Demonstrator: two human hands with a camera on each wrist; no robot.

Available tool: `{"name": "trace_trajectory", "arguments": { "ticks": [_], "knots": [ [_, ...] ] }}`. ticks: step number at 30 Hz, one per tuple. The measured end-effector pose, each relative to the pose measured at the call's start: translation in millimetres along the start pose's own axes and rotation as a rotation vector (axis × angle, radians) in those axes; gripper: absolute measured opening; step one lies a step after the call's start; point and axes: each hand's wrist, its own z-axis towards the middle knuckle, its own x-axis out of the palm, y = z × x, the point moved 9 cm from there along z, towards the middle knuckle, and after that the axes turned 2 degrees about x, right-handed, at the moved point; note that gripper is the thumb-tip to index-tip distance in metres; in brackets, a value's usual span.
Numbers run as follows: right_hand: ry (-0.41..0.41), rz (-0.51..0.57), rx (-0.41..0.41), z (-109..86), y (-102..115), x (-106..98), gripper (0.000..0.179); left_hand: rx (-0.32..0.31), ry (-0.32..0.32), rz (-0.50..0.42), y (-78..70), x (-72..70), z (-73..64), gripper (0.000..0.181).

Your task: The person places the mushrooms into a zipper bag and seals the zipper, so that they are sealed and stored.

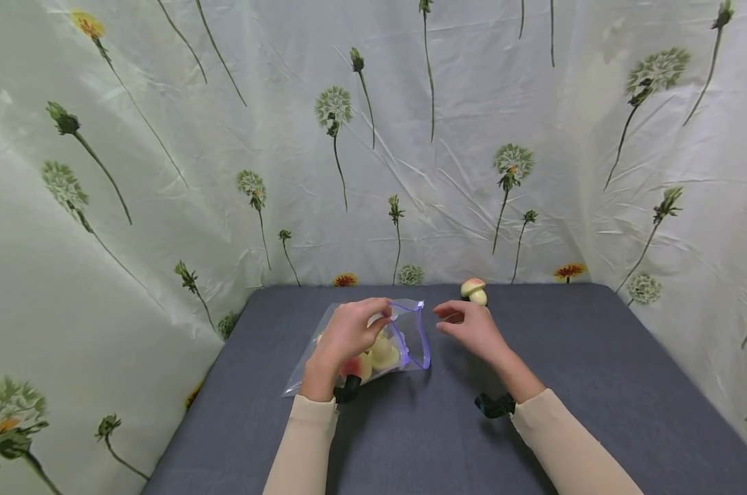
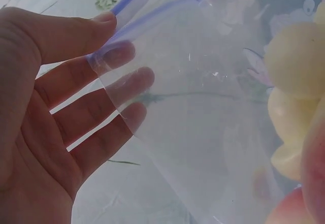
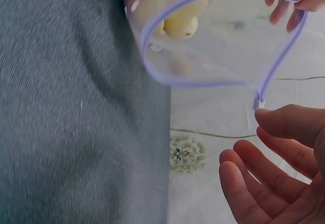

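A clear zip bag (image 1: 424, 340) with a purple zip edge lies on its side, its mouth gaping to the right. My left hand (image 1: 351, 332) pinches the upper rim between thumb and fingers, as the left wrist view shows. Inside the bag are several rounded pale yellow and red pieces (image 2: 293, 49), possibly toy mushrooms or fruit. My right hand (image 1: 472, 333) hovers just right of the mouth with loosely bent fingers, holding nothing. Its thumb appears near the white zip slider (image 3: 258, 102), with a small gap in the head view.
A toy mushroom (image 1: 474, 291) with a pale stem and reddish-yellow cap is near the table's back edge, beyond my right hand. The dark grey table (image 1: 435, 440) meets a dandelion-printed curtain (image 1: 373, 227) at the back and sides.
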Motion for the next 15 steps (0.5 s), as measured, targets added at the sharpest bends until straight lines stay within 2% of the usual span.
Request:
{"name": "trace_trajectory", "arguments": {
  "ticks": [8, 15],
  "knots": [
    [-0.032, -0.065, 0.014, 9.9, -16, -13, 0.034, 0.021, -0.026, -0.010, -1.3, -1.2, -2.0, 0.010],
    [-0.084, -0.118, 0.022, 23.6, -26, -30, 0.040, 0.012, -0.013, -0.020, -0.5, -2.4, -1.4, 0.008]
  ]
}}
